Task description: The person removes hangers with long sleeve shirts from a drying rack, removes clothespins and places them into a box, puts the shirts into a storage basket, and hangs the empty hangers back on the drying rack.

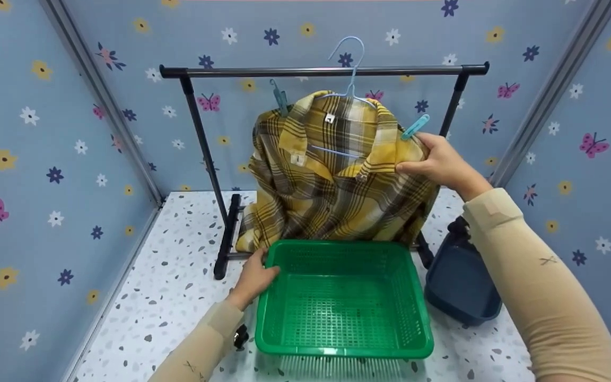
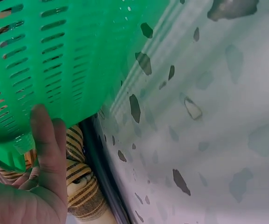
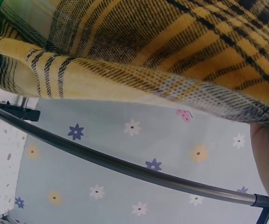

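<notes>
A yellow, black and white plaid shirt (image 1: 305, 199) hangs from a light blue hanger (image 1: 352, 85) on the rack. My right hand (image 1: 446, 162) pinches its shoulder on the right, thumb in front, just below a turquoise clothespin (image 1: 416, 126). Another clothespin (image 1: 280, 98) stands on the opposite shoulder. In the right wrist view the shirt's cloth (image 3: 171, 56) covers the fingers. My left hand (image 1: 252, 278) holds the left rim of a green plastic basket (image 1: 337, 351), which has nothing inside. The left wrist view shows its fingers (image 2: 48, 135) against the basket's slotted outer wall (image 2: 55, 56).
The black metal rack (image 1: 204, 140) stands behind the basket on a speckled white surface (image 1: 157, 297). A dark blue basin (image 1: 464, 286) sits at the right, under my right forearm. Flowered blue panels (image 1: 35, 154) enclose the sides and back. A small black object (image 1: 241, 337) lies by my left sleeve.
</notes>
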Demonstrator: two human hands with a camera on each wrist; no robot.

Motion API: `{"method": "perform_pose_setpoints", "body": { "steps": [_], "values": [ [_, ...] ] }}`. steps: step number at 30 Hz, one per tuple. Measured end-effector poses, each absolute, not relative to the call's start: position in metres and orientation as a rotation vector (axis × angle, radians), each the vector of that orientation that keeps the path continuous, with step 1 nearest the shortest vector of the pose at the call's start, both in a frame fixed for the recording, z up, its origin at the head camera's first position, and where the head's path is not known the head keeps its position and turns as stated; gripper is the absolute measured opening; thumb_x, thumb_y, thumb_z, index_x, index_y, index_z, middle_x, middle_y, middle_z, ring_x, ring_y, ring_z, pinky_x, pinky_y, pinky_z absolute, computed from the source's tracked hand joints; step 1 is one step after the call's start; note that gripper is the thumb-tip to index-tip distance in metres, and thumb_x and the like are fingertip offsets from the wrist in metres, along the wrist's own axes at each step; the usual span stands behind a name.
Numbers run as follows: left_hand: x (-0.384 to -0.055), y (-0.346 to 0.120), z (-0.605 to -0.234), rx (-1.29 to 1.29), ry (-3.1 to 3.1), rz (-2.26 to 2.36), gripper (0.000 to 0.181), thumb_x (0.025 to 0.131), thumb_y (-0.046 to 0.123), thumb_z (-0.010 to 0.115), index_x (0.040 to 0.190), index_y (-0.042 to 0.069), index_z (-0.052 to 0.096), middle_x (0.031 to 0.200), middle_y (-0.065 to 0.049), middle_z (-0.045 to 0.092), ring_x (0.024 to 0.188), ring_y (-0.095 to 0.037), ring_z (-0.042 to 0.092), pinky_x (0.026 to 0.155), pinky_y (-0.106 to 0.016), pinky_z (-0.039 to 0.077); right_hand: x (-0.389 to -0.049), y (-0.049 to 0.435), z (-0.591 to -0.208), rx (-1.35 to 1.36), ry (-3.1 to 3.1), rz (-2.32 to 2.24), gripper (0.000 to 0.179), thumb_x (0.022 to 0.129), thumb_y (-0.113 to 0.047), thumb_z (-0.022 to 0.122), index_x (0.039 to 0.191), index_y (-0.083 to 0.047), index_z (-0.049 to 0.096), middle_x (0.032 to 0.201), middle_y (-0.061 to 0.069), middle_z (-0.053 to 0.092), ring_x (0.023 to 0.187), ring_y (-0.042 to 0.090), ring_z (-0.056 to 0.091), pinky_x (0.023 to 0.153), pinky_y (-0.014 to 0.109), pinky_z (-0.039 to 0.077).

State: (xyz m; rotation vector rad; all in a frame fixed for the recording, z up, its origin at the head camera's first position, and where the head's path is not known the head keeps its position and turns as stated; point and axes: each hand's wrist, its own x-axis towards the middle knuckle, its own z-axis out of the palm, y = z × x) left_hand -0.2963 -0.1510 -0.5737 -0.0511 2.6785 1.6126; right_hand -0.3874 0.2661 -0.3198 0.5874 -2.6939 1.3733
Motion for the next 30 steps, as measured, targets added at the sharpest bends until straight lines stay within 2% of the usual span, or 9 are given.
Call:
{"method": "perform_pose_setpoints", "body": {
  "steps": [5,8,11,18,25,30],
  "values": [
    [-0.298,-0.151,-0.574,-0.046,2.689,1.605,0.064,0.096,0.011,0.067,0.153,-0.009,0.048,0.135,-0.027,0.067,0.121,-0.039,0.066,0.104,-0.057,0.053,-0.384,0.271,-0.312,0.605,-2.664,1.416,0.045,0.092,-0.012,0.087,0.131,0.000,0.067,0.102,-0.001,0.074,0.084,0.011,0.070,0.074,0.024,0.059],
    [-0.301,-0.151,-0.572,-0.046,2.693,1.609,0.066,0.101,0.015,0.066,0.157,-0.010,0.042,0.143,-0.031,0.061,0.131,-0.045,0.061,0.111,-0.059,0.049,-0.383,0.272,-0.306,0.620,-2.644,1.463,0.043,0.091,-0.009,0.087,0.129,0.000,0.067,0.099,-0.003,0.075,0.083,0.011,0.071,0.074,0.025,0.060],
    [-0.306,-0.152,-0.567,-0.037,2.704,1.632,0.072,0.106,0.023,0.065,0.162,-0.010,0.033,0.158,-0.035,0.049,0.148,-0.049,0.049,0.121,-0.062,0.040,-0.381,0.273,-0.301,0.629,-2.636,1.490,0.044,0.091,-0.009,0.087,0.129,0.000,0.067,0.100,-0.003,0.076,0.083,0.012,0.072,0.074,0.025,0.061],
    [-0.335,-0.162,-0.541,0.027,2.767,1.761,0.086,0.105,0.036,0.071,0.163,-0.012,0.028,0.164,-0.035,0.038,0.152,-0.050,0.043,0.126,-0.062,0.035,-0.379,0.275,-0.294,0.676,-2.633,1.484,0.043,0.090,-0.007,0.087,0.127,0.001,0.067,0.098,-0.004,0.075,0.080,0.010,0.070,0.071,0.023,0.059],
    [-0.362,-0.176,-0.520,-0.079,2.660,1.736,0.120,0.099,0.054,0.073,0.173,0.002,-0.006,0.181,-0.026,-0.003,0.169,-0.045,0.007,0.134,-0.061,0.017,-0.376,0.275,-0.291,0.712,-2.629,1.508,0.042,0.090,-0.007,0.088,0.127,-0.001,0.068,0.099,-0.003,0.076,0.083,0.011,0.071,0.074,0.024,0.059],
    [-0.373,-0.182,-0.517,-0.074,2.608,1.768,0.127,0.098,0.056,0.074,0.172,0.008,-0.017,0.181,-0.023,-0.012,0.169,-0.043,0.000,0.135,-0.061,0.015,-0.374,0.275,-0.287,0.792,-2.590,1.530,0.038,0.090,-0.003,0.086,0.124,-0.002,0.069,0.098,-0.003,0.077,0.081,0.011,0.071,0.072,0.024,0.060]
  ]
}}
